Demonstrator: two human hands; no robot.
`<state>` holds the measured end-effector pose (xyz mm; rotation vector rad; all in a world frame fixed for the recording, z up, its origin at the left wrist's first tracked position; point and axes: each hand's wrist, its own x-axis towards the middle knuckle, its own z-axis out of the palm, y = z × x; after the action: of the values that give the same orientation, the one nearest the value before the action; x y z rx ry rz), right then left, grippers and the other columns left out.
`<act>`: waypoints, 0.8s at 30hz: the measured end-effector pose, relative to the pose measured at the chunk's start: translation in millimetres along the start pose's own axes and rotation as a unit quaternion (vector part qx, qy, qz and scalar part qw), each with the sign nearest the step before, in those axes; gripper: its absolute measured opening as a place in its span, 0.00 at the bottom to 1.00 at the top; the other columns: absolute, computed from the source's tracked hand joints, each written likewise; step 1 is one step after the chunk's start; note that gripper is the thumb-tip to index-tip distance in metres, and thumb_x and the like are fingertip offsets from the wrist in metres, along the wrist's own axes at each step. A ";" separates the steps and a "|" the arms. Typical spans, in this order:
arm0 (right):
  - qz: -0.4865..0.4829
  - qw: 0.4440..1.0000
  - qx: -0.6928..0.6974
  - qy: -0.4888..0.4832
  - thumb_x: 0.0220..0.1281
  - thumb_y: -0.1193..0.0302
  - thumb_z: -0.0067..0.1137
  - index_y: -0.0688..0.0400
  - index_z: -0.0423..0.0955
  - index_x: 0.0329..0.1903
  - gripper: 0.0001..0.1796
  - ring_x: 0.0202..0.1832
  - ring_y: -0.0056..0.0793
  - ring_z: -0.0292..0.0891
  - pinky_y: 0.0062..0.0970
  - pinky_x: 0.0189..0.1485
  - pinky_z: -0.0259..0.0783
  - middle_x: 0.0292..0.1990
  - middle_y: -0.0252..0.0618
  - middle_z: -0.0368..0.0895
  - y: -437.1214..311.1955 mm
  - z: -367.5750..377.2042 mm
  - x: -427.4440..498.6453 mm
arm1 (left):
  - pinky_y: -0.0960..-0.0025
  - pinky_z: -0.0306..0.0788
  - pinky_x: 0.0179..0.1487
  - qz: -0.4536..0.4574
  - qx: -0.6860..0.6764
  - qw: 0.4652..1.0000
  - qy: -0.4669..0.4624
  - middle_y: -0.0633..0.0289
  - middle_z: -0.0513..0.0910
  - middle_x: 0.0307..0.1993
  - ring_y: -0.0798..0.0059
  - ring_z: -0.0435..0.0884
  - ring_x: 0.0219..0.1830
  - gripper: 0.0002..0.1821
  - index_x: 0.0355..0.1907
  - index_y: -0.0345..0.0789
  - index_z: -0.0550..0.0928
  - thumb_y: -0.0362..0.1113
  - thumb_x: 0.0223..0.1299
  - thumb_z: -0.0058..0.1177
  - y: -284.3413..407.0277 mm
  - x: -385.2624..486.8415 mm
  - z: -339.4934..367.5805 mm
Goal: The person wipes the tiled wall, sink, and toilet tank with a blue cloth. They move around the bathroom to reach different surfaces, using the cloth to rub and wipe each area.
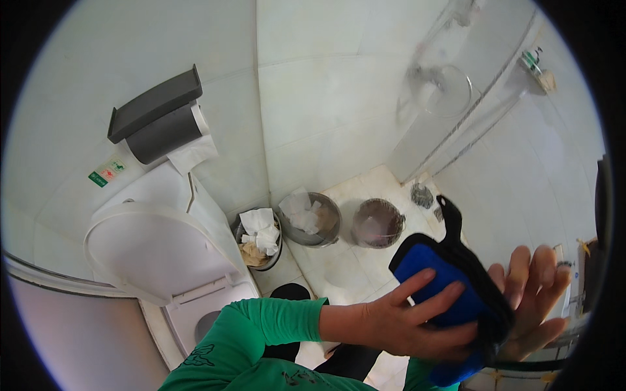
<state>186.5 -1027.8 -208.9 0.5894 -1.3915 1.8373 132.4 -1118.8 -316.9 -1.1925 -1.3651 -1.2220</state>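
My left hand (425, 317), coming from a green sleeve, grips a blue fabric item with black edging (440, 281) and a black loop at its upper end. My right hand (533, 298) is just to the right of it, fingers raised and spread. The blue item covers part of that palm and wrist; whether it is wrapped around them cannot be told. More blue fabric shows below my left hand.
A white toilet (151, 244) with its lid raised stands at left, under a grey paper holder (164, 132). A waste bin with crumpled paper (259, 239) is beside it. Glass panels, a floor drain (421, 195) and a shower fitting (430, 76) are farther right.
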 end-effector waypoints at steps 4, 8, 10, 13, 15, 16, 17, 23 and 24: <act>0.006 1.000 0.010 -0.025 0.73 0.52 0.55 0.62 0.60 0.68 0.34 0.41 0.23 0.58 0.24 0.41 0.65 0.48 0.35 0.58 0.6 -1.8 1.2 | 0.43 0.60 0.70 -0.017 -0.019 1.000 -0.011 0.79 0.75 0.59 0.57 0.73 0.64 0.10 0.46 0.67 0.80 0.55 0.63 0.49 2.5 2.2 -1.9; 0.006 0.998 0.022 -0.051 0.75 0.52 0.50 0.63 0.58 0.72 0.35 0.42 0.24 0.57 0.24 0.42 0.63 0.52 0.35 0.59 1.9 -3.7 0.6 | 0.38 0.57 0.69 -0.026 -0.023 0.999 -0.041 0.79 0.75 0.56 0.50 0.73 0.64 0.06 0.37 0.67 0.80 0.56 0.58 0.52 5.6 -13.4 1.5; -0.003 0.998 0.024 -0.059 0.77 0.52 0.46 0.64 0.58 0.73 0.35 0.41 0.24 0.56 0.24 0.40 0.61 0.53 0.36 0.59 3.6 -3.8 -0.3 | 0.34 0.56 0.69 -0.019 -0.020 0.998 -0.062 0.76 0.76 0.55 0.45 0.70 0.65 0.06 0.36 0.66 0.80 0.55 0.55 0.55 3.6 -34.3 2.8; -0.019 0.999 0.033 0.027 0.78 0.52 0.41 0.62 0.60 0.73 0.33 0.40 0.25 0.57 0.24 0.38 0.61 0.54 0.39 0.64 8.1 -4.1 -5.6 | 0.32 0.54 0.69 -0.021 -0.038 0.997 -0.060 0.70 0.77 0.55 0.37 0.67 0.66 0.05 0.30 0.61 0.80 0.49 0.49 0.60 -3.9 -81.1 6.3; -0.023 0.999 0.040 0.015 0.78 0.51 0.39 0.61 0.62 0.72 0.32 0.40 0.25 0.58 0.24 0.38 0.61 0.54 0.41 0.66 11.3 -5.6 -7.9 | 0.30 0.52 0.69 -0.019 -0.027 0.993 -0.111 0.67 0.77 0.55 0.33 0.64 0.67 0.04 0.25 0.55 0.79 0.42 0.46 0.61 -10.0 -118.3 0.4; -0.015 1.000 -0.004 -0.010 0.78 0.51 0.38 0.62 0.63 0.72 0.32 0.39 0.26 0.58 0.24 0.38 0.61 0.54 0.41 0.66 11.1 -6.2 -9.3 | 0.29 0.52 0.69 -0.034 -0.032 0.994 -0.094 0.64 0.76 0.58 0.31 0.62 0.69 0.04 0.22 0.51 0.79 0.38 0.45 0.59 -8.6 -133.6 2.2; 0.000 0.999 0.035 -0.008 0.78 0.51 0.38 0.62 0.64 0.71 0.32 0.39 0.26 0.58 0.24 0.38 0.61 0.53 0.41 0.66 10.6 -6.8 -10.8 | 0.29 0.52 0.69 -0.061 -0.038 0.993 -0.097 0.61 0.75 0.59 0.31 0.59 0.70 0.03 0.23 0.48 0.79 0.35 0.45 0.58 -5.1 -146.3 1.6; 0.030 0.999 -0.025 0.006 0.79 0.53 0.36 0.66 0.73 0.57 0.29 0.34 0.25 0.61 0.24 0.36 0.58 0.42 0.39 0.71 14.9 -11.0 -13.6 | 0.23 0.49 0.67 -0.062 -0.097 0.990 -0.085 0.54 0.72 0.61 0.26 0.55 0.71 0.09 0.30 0.47 0.82 0.35 0.40 0.61 5.0 -134.5 -1.7; 0.032 0.998 -0.047 0.040 0.79 0.53 0.37 0.66 0.74 0.56 0.28 0.33 0.24 0.61 0.24 0.36 0.58 0.41 0.38 0.72 15.8 -11.8 -16.6 | 0.21 0.46 0.66 -0.059 -0.117 0.988 -0.085 0.53 0.71 0.61 0.23 0.55 0.70 0.10 0.31 0.48 0.82 0.37 0.40 0.61 6.2 -121.7 2.0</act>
<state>185.3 -1023.4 -234.2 0.4248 -1.4487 1.8145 151.6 -1126.4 -437.0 -1.4229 -1.4643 -1.4219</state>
